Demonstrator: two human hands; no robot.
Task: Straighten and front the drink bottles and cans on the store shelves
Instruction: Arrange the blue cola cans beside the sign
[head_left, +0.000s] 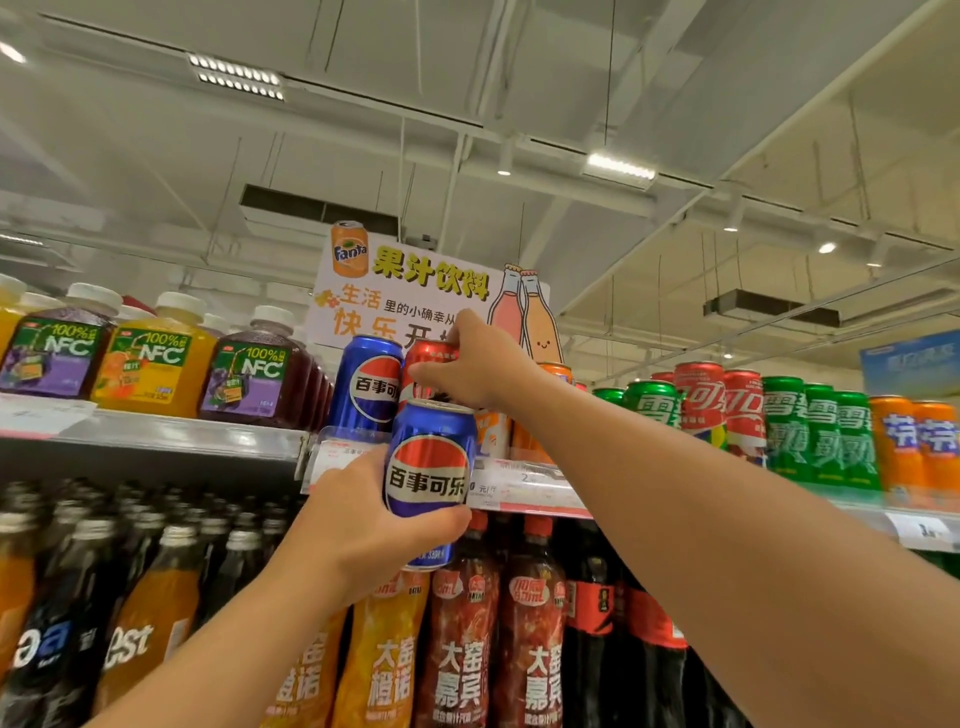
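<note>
Left hand (353, 525) had a full grip on a blue Pepsi can (429, 467), fingers wrapped round the lower half, can upright and held off the shelf, in front of the price rail (524, 486). Right hand (480, 364) reached up to the top shelf, thumb and fingers pinching a red can (426, 358) near its top. That red can stood just right of a second blue Pepsi can (366, 387) on the shelf edge.

Same shelf, right side: green Sprite cans (821, 436), red Coca-Cola cans (719, 408), orange cans (914, 441), in rows facing out. Left section of top shelf (156, 431): NFC juice bottles (156, 358), purple and orange liquid, white caps.

Shelf below: dark bottles (67, 597) at left, orange bottles (384, 665) and red-labelled bottles (530, 644) in the middle, dark cola bottles (639, 639) to the right. Contents look full; labels partly blurred.

A Fanta juice sign (410, 291) stood above the cans. White ceiling with strip lights (618, 166) and vents.
</note>
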